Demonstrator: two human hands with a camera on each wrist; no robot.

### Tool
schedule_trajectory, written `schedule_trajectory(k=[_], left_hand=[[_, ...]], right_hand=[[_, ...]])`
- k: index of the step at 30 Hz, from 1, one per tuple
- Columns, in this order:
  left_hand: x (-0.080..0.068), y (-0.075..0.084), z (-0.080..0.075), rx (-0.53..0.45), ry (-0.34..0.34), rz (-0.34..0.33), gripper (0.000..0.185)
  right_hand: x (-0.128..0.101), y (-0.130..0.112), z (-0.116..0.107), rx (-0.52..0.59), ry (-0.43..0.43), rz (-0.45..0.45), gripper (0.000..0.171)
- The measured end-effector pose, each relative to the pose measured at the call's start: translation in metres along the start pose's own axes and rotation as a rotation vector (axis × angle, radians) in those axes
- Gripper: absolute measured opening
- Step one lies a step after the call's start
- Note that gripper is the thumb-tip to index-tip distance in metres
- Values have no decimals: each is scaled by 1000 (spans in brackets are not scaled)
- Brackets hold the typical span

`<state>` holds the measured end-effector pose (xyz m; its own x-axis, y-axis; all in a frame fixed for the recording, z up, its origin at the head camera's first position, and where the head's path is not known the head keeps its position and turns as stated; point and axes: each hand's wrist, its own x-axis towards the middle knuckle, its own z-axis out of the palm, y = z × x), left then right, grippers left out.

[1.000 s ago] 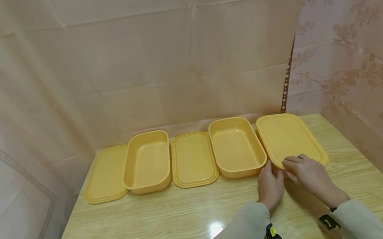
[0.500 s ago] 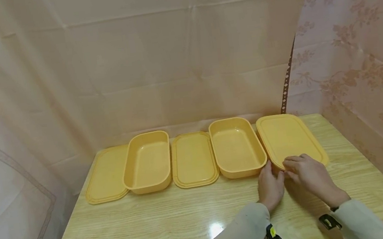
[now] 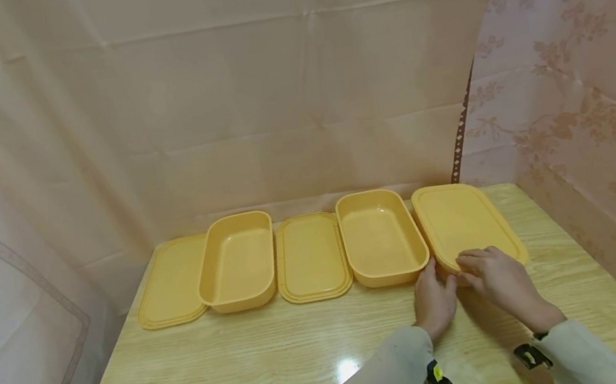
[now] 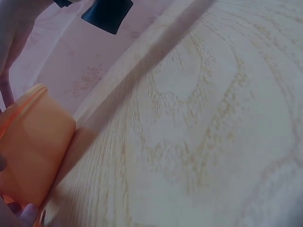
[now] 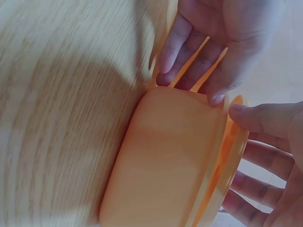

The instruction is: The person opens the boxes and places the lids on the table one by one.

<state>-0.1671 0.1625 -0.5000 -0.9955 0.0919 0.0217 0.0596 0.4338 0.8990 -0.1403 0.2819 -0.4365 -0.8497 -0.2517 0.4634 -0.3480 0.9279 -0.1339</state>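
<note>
A closed yellow box with its lid (image 3: pixel 463 220) on stands at the right end of a row on the wooden table (image 3: pixel 249 368). My left hand (image 3: pixel 435 295) rests against the box's near end, fingers (image 5: pixel 189 52) fairly straight on its wall (image 5: pixel 165 156). My right hand (image 3: pixel 497 277) pinches the lid's rim (image 5: pixel 227 156) at the near corner, thumb (image 5: pixel 265 118) on one side and fingers on the other. In the left wrist view the box wall (image 4: pixel 33 151) fills the lower left.
Left of the closed box lie an open yellow container (image 3: pixel 381 237), a loose lid (image 3: pixel 311 256), a second open container (image 3: pixel 238 259) and another lid (image 3: pixel 170 281). Cloth drapes (image 3: pixel 584 116) close in the back and both sides. Bare tabletop lies in front.
</note>
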Motion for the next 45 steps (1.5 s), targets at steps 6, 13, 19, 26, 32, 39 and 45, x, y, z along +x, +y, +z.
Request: schedule_trajectory(k=[6, 13, 19, 26, 32, 39, 45], left_hand=[[-1, -1, 0, -22, -11, -9, 53], [-2, -2, -1, -45, -7, 12, 52], [-2, -1, -3, -114, -15, -12, 52], [-2, 1, -3, -165, 17, -47, 49], [-1, 3, -3, -148, 29, -50, 49], [-1, 6, -4, -95, 20, -65, 54], [-1, 9, -3, -80, 11, -78, 54]], right_hand=[[-1, 1, -2, 19, 9, 7, 28], [-1, 2, -1, 10, 30, 4, 27], [-1, 2, -2, 0, 61, 0, 26], [-1, 3, -2, -11, 92, -9, 24], [-3, 3, -1, -19, 115, -12, 26], [-6, 4, 1, -28, 171, -49, 30], [-8, 5, 1, -21, 188, -69, 33]])
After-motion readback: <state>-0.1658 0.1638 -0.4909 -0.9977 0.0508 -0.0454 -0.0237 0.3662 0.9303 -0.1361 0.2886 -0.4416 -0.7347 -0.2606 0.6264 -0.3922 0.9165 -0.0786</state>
